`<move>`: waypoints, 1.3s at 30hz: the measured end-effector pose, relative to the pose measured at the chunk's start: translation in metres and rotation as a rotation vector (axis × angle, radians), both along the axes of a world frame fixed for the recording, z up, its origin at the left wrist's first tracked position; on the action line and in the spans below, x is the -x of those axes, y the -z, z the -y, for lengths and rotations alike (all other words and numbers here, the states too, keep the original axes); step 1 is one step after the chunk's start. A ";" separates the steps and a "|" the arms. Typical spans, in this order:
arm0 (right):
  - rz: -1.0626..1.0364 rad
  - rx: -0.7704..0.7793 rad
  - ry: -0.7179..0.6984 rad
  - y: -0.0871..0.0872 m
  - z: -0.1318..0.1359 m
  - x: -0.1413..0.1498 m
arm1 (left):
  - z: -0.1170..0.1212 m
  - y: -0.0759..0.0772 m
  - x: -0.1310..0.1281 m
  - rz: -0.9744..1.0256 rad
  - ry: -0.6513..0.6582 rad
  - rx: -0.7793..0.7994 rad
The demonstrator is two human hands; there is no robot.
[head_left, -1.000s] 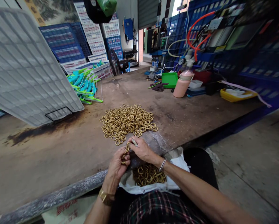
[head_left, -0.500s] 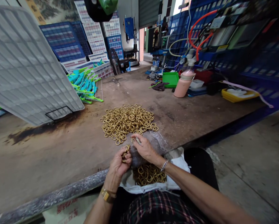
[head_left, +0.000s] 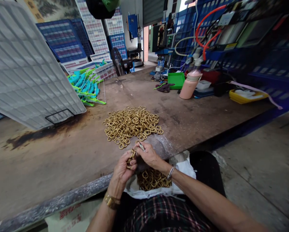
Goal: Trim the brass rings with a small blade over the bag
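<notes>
Several brass-coloured rings (head_left: 132,154) are gripped in the closed fingers of my left hand (head_left: 124,167), close to the table's front edge. My right hand (head_left: 149,155) is closed around a small metallic tool (head_left: 142,146), whose kind is too small to make out. Its fingertips meet the rings at my left hand. Just beyond both hands lies a heap of brass-coloured rings (head_left: 132,124) on the brown table. Below them, a white sack (head_left: 183,174) on my lap side holds more rings (head_left: 154,179).
A white ribbed panel (head_left: 35,71) leans at the left, beside turquoise and green plastic pieces (head_left: 86,85). Farther back on the right are a pink bottle (head_left: 190,85), a green tray (head_left: 175,80) and a yellow tray (head_left: 247,96). A fan (head_left: 120,62) stands behind the table.
My right hand has moved left and slightly down from the edge of the heap, bringing its fingertips to the rings in my left hand. My left hand stays nearly in place.
</notes>
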State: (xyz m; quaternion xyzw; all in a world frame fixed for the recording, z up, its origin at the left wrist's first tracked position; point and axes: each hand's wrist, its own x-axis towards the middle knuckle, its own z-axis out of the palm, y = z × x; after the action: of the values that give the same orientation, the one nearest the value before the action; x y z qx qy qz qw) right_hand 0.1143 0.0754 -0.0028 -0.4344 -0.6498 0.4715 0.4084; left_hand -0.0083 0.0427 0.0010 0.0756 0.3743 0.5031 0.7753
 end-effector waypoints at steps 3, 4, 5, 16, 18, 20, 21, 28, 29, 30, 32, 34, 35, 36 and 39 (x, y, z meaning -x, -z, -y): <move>0.144 -0.083 0.100 0.002 -0.001 -0.005 | 0.000 -0.001 -0.001 0.039 -0.003 0.015; 0.212 -0.134 0.117 0.004 0.000 -0.008 | 0.000 -0.001 -0.001 0.049 -0.014 0.024; 0.289 -0.190 0.111 0.005 0.001 -0.010 | 0.000 -0.001 -0.001 0.054 -0.026 0.030; 0.881 -0.268 -0.132 -0.007 0.012 -0.011 | -0.002 0.000 -0.003 0.012 -0.064 0.006; 0.901 -0.254 -0.135 -0.008 0.012 -0.009 | -0.002 0.001 -0.003 0.003 -0.063 0.006; 0.919 -0.241 -0.124 -0.007 0.013 -0.007 | -0.002 0.002 -0.003 -0.006 -0.062 0.002; 0.932 -0.235 -0.116 -0.006 0.013 -0.007 | -0.002 0.002 -0.003 -0.009 -0.065 -0.001; 1.009 -0.152 -0.010 0.001 -0.004 -0.018 | 0.007 -0.009 -0.006 -0.004 0.047 -0.141; 0.961 -0.152 0.007 0.000 -0.008 -0.019 | 0.007 -0.010 -0.005 -0.001 0.042 -0.150; 0.883 -0.153 0.029 0.000 -0.010 -0.021 | 0.008 -0.011 -0.005 0.005 0.026 -0.147; 0.642 -0.129 0.067 0.000 -0.012 -0.020 | 0.006 -0.011 -0.004 0.022 -0.006 -0.120; 0.381 -0.046 0.078 0.001 -0.011 -0.016 | 0.005 -0.010 -0.004 0.040 -0.011 -0.090; 0.275 0.014 0.063 0.003 -0.010 -0.013 | 0.004 -0.010 -0.003 0.046 -0.001 -0.080; 0.190 0.081 0.033 0.004 -0.008 -0.011 | 0.004 -0.010 -0.003 0.048 0.014 -0.075; 0.041 0.300 -0.088 0.007 -0.003 -0.007 | 0.003 -0.011 -0.003 0.038 0.073 -0.069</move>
State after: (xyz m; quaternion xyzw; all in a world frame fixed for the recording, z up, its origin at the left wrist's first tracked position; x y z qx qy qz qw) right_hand 0.1213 0.0784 -0.0096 -0.4710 -0.5987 0.5716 0.3048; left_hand -0.0054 0.0395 0.0116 0.1061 0.3388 0.4884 0.7971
